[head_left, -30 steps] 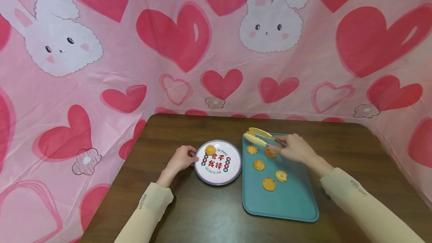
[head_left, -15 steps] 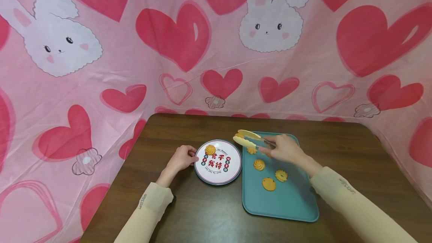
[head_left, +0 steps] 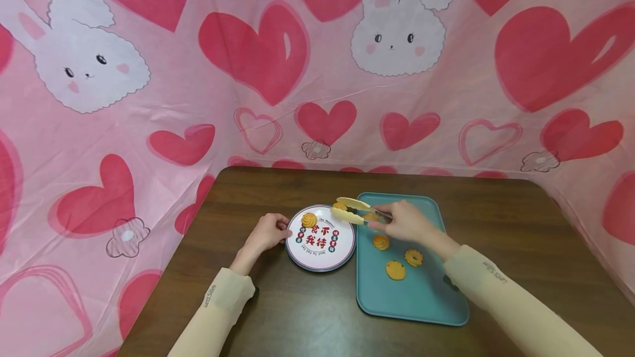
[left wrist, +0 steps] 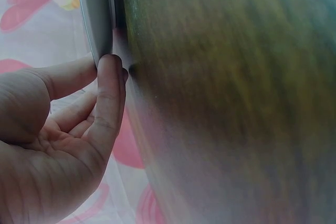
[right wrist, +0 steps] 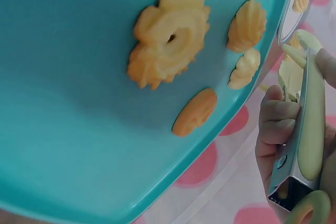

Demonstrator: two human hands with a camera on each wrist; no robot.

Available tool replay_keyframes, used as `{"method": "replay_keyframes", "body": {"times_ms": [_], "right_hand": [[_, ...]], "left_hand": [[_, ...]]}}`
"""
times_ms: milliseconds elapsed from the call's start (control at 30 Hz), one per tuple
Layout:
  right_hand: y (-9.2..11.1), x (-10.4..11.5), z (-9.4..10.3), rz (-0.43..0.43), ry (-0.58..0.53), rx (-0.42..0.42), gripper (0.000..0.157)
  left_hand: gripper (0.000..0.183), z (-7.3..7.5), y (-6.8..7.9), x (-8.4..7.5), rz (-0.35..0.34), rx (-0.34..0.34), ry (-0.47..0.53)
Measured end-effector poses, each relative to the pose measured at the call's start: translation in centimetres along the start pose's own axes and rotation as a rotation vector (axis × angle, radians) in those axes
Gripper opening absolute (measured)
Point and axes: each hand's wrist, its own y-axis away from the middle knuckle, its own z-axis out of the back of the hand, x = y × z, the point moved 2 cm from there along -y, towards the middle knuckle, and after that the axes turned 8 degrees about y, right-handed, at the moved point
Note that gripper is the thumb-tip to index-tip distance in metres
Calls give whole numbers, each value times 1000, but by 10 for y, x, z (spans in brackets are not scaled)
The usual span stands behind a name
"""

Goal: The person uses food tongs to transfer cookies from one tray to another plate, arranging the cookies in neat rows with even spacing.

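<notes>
My left hand (head_left: 268, 231) pinches the left rim of a round white plate (head_left: 319, 258) with red characters; thumb and fingertips meet its edge in the left wrist view. A swirled cookie (head_left: 309, 220) lies near the plate's upper left. My right hand (head_left: 408, 222) grips pale yellow tongs (head_left: 348, 216) with metal arms. Between the tong tips is another cookie (head_left: 339, 206), partly hidden, over the plate's upper right edge. On the teal tray (head_left: 414, 304) lie several cookies, among them a ring-shaped one (right wrist: 170, 38), a swirled one (right wrist: 247, 24) and a flat round one (head_left: 395, 270).
Both plate and tray stand on a dark brown wooden table (head_left: 278, 313), the tray just right of the plate. A pink cloth (head_left: 327, 81) with hearts and rabbits hangs behind the table and at its sides.
My right hand has carried the tongs and the cookie leftward from the tray's upper left corner to over the plate's upper right edge. The left hand and plate have stayed put.
</notes>
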Motion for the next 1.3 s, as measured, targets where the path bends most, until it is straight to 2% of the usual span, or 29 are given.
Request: {"method": "replay_keyframes", "body": {"times_ms": [300,733,967,1300], "right_hand": [[-4,12,-9,18,-15,29,59],[-7,19,-15,21,27,46,65],[-6,23,-16,28,77,11,62],[-5,25,-16,8,94,18,63]], "left_hand": [[30,1,0,0,4,-1,-8],[29,1,0,1,-10,0,3],[30,1,-1,2,0,-3,0],[30,0,-2,2,0,3,0]]}}
